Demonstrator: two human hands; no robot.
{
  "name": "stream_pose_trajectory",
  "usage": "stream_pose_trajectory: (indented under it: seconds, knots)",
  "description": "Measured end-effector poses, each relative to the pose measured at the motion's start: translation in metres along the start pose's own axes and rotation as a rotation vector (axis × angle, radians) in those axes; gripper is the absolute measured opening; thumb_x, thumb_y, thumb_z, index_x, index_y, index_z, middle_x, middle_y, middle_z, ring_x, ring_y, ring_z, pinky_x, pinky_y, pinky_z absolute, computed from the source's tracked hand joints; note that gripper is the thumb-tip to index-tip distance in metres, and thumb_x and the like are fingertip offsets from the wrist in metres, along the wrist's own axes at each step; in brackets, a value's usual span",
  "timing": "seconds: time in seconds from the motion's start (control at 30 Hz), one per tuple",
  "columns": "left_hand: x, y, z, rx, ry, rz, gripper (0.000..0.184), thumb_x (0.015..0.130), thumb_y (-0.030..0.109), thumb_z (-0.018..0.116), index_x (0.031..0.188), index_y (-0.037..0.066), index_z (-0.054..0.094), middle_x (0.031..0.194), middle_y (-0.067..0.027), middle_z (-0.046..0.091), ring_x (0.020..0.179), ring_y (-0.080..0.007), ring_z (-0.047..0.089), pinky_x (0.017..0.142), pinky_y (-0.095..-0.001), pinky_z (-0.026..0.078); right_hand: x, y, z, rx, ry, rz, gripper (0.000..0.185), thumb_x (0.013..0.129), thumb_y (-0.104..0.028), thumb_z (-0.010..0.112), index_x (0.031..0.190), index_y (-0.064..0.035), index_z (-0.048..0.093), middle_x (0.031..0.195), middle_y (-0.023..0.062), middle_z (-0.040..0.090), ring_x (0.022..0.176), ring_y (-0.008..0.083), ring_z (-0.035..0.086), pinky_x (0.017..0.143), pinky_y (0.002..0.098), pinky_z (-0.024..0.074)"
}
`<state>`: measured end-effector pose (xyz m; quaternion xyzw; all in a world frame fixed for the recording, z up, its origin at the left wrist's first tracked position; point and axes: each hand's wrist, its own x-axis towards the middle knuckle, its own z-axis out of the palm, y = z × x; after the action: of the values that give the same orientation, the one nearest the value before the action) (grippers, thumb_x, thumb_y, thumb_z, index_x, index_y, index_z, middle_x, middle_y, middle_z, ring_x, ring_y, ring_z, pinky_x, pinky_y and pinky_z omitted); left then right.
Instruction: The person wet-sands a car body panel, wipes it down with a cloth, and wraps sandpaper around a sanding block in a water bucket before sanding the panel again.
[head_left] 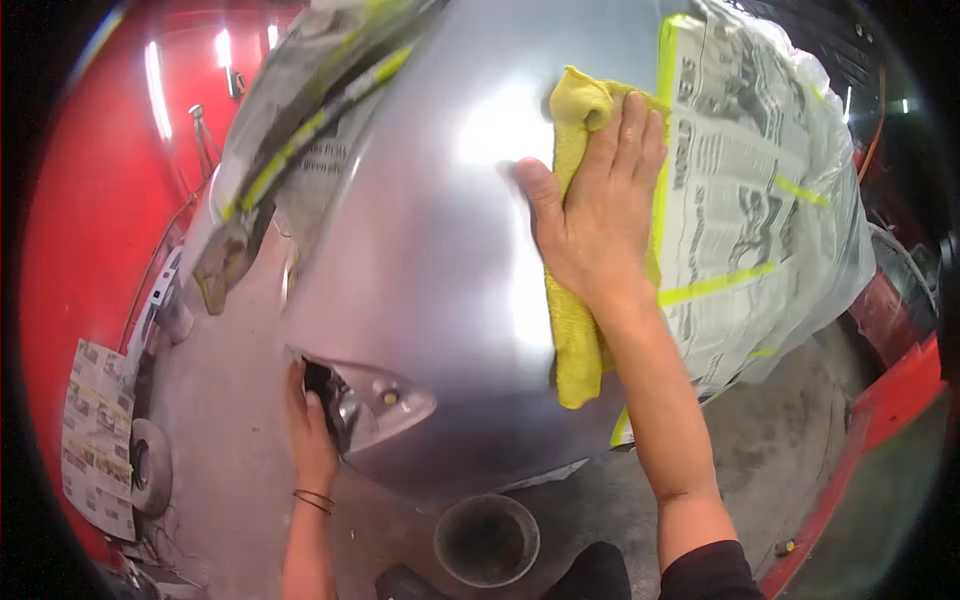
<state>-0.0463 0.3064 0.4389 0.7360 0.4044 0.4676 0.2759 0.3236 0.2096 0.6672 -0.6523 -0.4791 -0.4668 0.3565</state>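
Note:
A silver-grey car body panel (430, 240) curves away in front of me, with a lamp-shaped opening (385, 400) at its lower left corner. My right hand (605, 200) lies flat on a folded yellow cloth (575, 350), pressing it against the panel along its right side. Its fingers are stretched out and the thumb points away to the left. At the panel's lower left, beside the lamp opening, my left hand (312, 430) rests against the edge with straight fingers. It holds nothing that I can see.
Masking newspaper (730, 200) with yellow-green tape covers the car's right side. More masking (310, 130) hangs at the upper left. A bucket (487, 540) stands on the floor near my feet. Red panels (100, 200) and a papered part (98, 440) are on the left.

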Motion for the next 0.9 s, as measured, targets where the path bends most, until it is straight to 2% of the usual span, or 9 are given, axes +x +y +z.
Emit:
stream_pose_trajectory:
  seconds: [0.07,0.17,0.27,0.37,0.5,0.6,0.7,0.8,0.9]
  knots:
    - [0.002,0.000,0.000,0.055,-0.031,0.004,0.060,0.116,0.039,0.038,0.161,0.000,0.040,0.167,-0.0221,0.039,0.158,-0.0375,0.031,0.131,-0.0477,0.023,0.034,0.008,0.004,0.029,0.013,-0.002,0.102,0.106,-0.065,0.050,0.153,0.0223,0.029,0.164,0.0434,0.024,0.152,0.0626,0.020,0.126,0.0678,0.0166]
    - [0.000,-0.011,-0.002,0.096,-0.089,-0.041,0.061,0.114,0.041,0.039,0.161,0.002,0.040,0.168,-0.0224,0.036,0.159,-0.0404,0.029,0.131,-0.0488,0.022,0.090,0.016,0.011,-0.008,0.014,0.085,0.109,0.097,-0.061,0.068,0.158,0.0189,0.027,0.166,0.0386,0.026,0.157,0.0573,0.017,0.130,0.0641,0.0150]
    - [0.010,0.024,-0.008,0.146,-0.142,-0.028,0.066,0.113,0.047,0.036,0.162,0.002,0.039,0.169,-0.0234,0.034,0.160,-0.0422,0.026,0.131,-0.0533,0.019,0.143,0.026,0.021,-0.043,0.011,0.184,0.109,0.097,-0.062,0.066,0.158,0.0188,0.027,0.165,0.0391,0.027,0.157,0.0574,0.017,0.129,0.0644,0.0146]
    - [0.004,-0.006,-0.007,0.315,-0.181,-0.011,0.068,0.113,0.050,0.033,0.162,0.004,0.039,0.170,-0.0232,0.032,0.160,-0.0425,0.025,0.130,-0.0581,0.016,0.185,0.031,0.023,-0.048,-0.005,0.244,0.108,0.098,-0.065,0.063,0.157,0.0186,0.029,0.165,0.0395,0.027,0.157,0.0567,0.017,0.130,0.0637,0.0139]
    - [-0.002,-0.025,-0.005,0.709,-0.358,0.046,0.068,0.111,0.049,0.035,0.161,0.005,0.038,0.170,-0.0234,0.031,0.160,-0.0433,0.025,0.128,-0.0637,0.014,0.223,0.045,0.030,-0.108,-0.015,0.234,0.104,0.099,-0.067,0.060,0.155,0.0178,0.035,0.161,0.0401,0.035,0.155,0.0571,0.024,0.130,0.0631,0.0165]
    - [-0.011,-0.040,0.002,0.786,-0.275,0.147,0.069,0.108,0.050,0.039,0.161,0.006,0.038,0.170,-0.0228,0.031,0.160,-0.0426,0.025,0.128,-0.0640,0.014,0.250,0.074,0.038,-0.129,0.006,0.155,0.095,0.101,-0.064,0.058,0.151,0.0148,0.043,0.154,0.0364,0.048,0.151,0.0550,0.033,0.129,0.0607,0.0213]
    - [-0.010,-0.040,0.004,0.768,-0.234,0.091,0.070,0.106,0.051,0.044,0.160,0.007,0.039,0.170,-0.0222,0.032,0.160,-0.0414,0.026,0.128,-0.0638,0.014,0.253,0.076,0.037,-0.132,-0.036,0.153,0.091,0.102,-0.063,0.058,0.151,0.0117,0.046,0.156,0.0317,0.050,0.151,0.0516,0.036,0.129,0.0587,0.0236]
    - [0.006,0.009,-0.006,0.429,-0.229,-0.118,0.067,0.107,0.048,0.046,0.161,0.008,0.039,0.170,-0.0207,0.034,0.160,-0.0403,0.026,0.129,-0.0634,0.014,0.247,0.062,0.032,-0.038,-0.061,-0.025,0.083,0.102,-0.063,0.058,0.149,0.0051,0.051,0.154,0.0261,0.053,0.149,0.0481,0.041,0.127,0.0581,0.0266]
    - [0.006,0.005,-0.007,0.417,-0.226,-0.125,0.066,0.108,0.048,0.043,0.161,0.008,0.039,0.170,-0.0193,0.035,0.160,-0.0400,0.027,0.129,-0.0628,0.014,0.248,0.038,0.029,0.051,-0.099,-0.170,0.078,0.100,-0.060,0.062,0.149,-0.0007,0.052,0.155,0.0208,0.053,0.147,0.0461,0.043,0.126,0.0575,0.0285]
